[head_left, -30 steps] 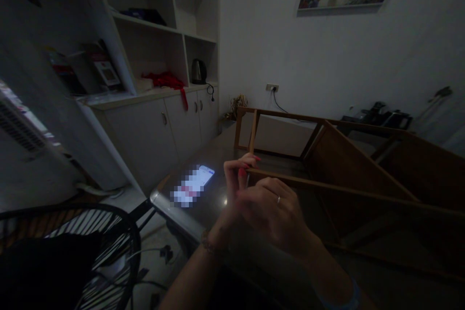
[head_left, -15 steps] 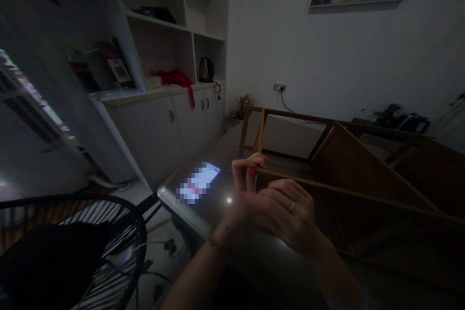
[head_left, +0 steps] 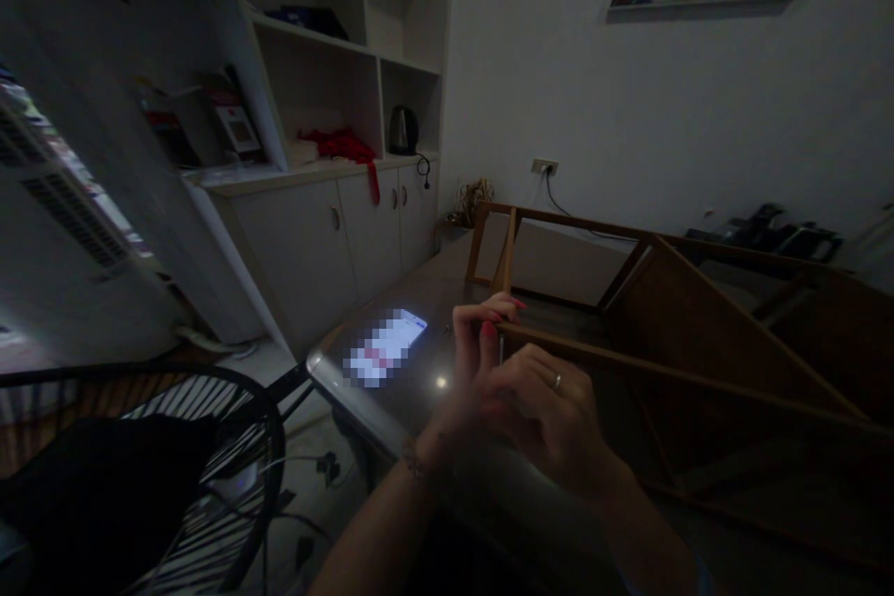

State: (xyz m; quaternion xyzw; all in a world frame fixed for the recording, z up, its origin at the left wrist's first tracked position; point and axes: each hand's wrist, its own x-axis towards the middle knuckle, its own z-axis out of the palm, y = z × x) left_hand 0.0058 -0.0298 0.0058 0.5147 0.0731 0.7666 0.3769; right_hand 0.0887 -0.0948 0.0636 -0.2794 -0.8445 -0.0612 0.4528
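Note:
A brown wooden shelf frame [head_left: 573, 345] lies on its side across the glossy table [head_left: 419, 391]. At its near end corner, my left hand [head_left: 476, 345] is closed around the wood, with the thumb against the end. Close beside it, my right hand [head_left: 551, 410], wearing a ring, has its fingers curled together just below the same corner. A thin pale sliver shows by its fingertips, too small to name, and the rest of what it may hold is hidden. A lit phone [head_left: 391, 345] lies on the table left of my hands.
A black woven chair [head_left: 276, 447] with dark cloth on it stands at the left. Behind are a white cabinet [head_left: 293, 233], an electric kettle [head_left: 403, 130] and a red cloth [head_left: 342, 144]. A cord runs from the wall socket [head_left: 545, 167]. Cables lie on the floor.
My right hand has turned slightly and its fingers have shifted at the frame's corner. My left hand keeps its hold. The whole view has moved a little.

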